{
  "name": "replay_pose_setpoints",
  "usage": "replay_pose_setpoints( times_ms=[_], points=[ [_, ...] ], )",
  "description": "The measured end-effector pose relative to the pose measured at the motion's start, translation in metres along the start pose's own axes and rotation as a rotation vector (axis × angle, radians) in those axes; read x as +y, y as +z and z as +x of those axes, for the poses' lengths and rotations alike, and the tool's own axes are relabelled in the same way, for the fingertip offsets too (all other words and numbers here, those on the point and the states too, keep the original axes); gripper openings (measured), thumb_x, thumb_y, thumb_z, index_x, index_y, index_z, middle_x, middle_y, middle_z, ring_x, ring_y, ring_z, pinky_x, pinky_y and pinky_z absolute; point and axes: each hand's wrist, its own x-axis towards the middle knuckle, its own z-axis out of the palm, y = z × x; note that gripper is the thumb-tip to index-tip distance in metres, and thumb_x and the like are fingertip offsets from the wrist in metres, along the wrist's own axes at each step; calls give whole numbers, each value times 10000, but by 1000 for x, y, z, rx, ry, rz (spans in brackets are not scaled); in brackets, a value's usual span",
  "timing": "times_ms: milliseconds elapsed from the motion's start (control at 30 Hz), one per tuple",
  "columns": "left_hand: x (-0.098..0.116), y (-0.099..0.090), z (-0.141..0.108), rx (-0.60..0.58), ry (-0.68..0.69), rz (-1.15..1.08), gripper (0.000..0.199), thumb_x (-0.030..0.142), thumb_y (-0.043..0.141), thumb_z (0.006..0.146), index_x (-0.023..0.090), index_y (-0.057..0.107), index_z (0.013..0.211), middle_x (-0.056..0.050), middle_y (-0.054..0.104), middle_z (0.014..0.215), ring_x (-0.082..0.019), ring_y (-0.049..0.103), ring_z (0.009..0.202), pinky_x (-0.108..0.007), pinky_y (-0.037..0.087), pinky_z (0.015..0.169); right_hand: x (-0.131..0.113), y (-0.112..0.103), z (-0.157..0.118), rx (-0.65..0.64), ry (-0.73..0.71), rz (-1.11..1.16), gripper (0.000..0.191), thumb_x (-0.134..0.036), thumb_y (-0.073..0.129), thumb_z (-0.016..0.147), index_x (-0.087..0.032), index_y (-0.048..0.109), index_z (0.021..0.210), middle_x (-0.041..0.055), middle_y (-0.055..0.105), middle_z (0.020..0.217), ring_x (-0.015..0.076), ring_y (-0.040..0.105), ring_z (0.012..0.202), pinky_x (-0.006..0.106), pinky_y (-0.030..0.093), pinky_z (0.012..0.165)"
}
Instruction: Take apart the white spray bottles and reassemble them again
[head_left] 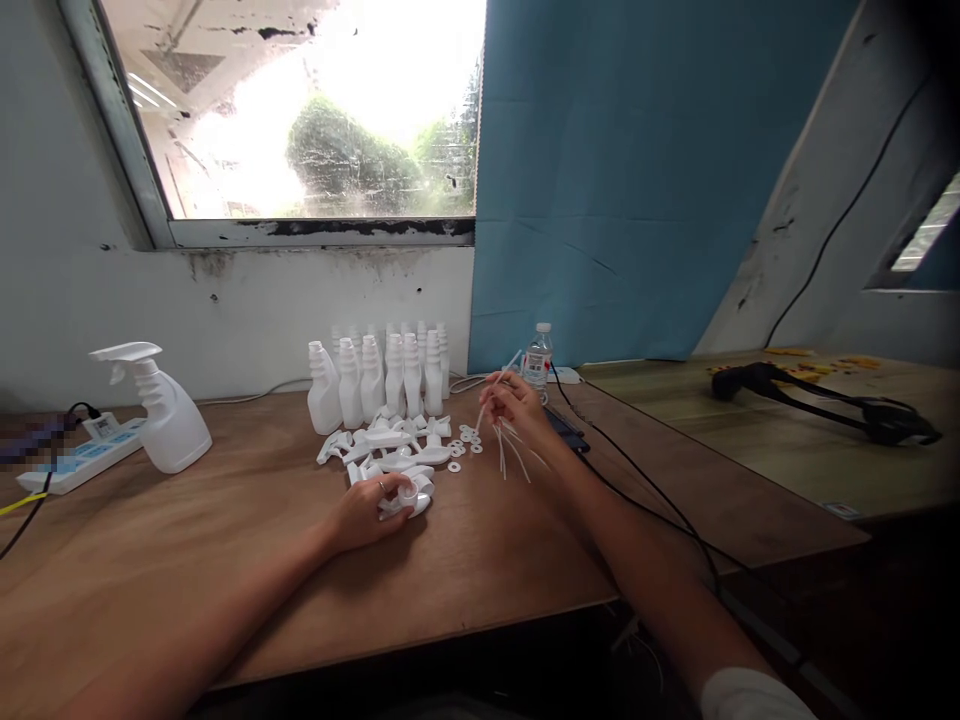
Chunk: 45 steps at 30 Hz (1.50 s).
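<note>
My left hand is closed around a white spray trigger head low over the table, its round collar facing up. Up and to the right, my right hand pinches a thin, clear dip tube that stands at a slant. Below that hand lie several more dip tubes, partly hidden by it. A heap of white trigger heads spreads beyond my left hand. Small white ring washers are scattered between the heap and my right hand.
White bottles without heads stand in rows by the wall. One bottle with a spray head stands left, beside a power strip. A water bottle, dark phone-like object and black cables lie right.
</note>
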Motion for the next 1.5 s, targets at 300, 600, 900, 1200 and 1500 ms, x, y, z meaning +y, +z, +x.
replay_pose_setpoints(
  times_ms=[300, 600, 900, 1200, 1500],
  points=[
    [3, 0, 2, 17, -25, -38, 356, 317, 614, 791, 216, 534, 1123, -21, 647, 871, -132, 585, 674, -242, 472, 601, -18, 48, -23, -230, 20, 643, 219, -362, 652, 832, -203, 522, 906, 13, 631, 816, 134, 599, 631, 281, 482, 569],
    [3, 0, 3, -1, -12, -24, 356, 311, 606, 796, 203, 518, 1125, -14, 633, 901, -109, 572, 655, -227, 463, 592, -18, 49, -26, -258, 87, 691, 181, -326, 638, 847, -201, 519, 899, 0, 605, 790, 110, 567, 595, 248, 462, 540],
    [0, 3, 1, 17, -38, -34, 397, 342, 616, 792, 210, 523, 1154, -16, 646, 836, -123, 571, 653, -237, 471, 589, -13, 43, -22, -174, 107, 760, 131, -277, 626, 833, -215, 530, 896, 4, 569, 784, 104, 514, 595, 225, 436, 517],
    [3, 0, 3, 26, 4, -47, 320, 317, 602, 795, 201, 553, 1090, -19, 635, 851, -115, 561, 637, -239, 472, 599, -16, 48, -26, -236, 160, 750, 182, -303, 665, 815, -200, 532, 886, 5, 582, 777, 102, 525, 593, 221, 442, 513],
    [3, 1, 2, 8, -33, -37, 352, 343, 599, 801, 208, 530, 1119, -13, 634, 827, -109, 549, 631, -224, 452, 569, -12, 47, -25, -250, 147, 726, 154, -306, 632, 849, -201, 531, 899, 5, 586, 795, 95, 536, 605, 219, 457, 529]
  ],
)
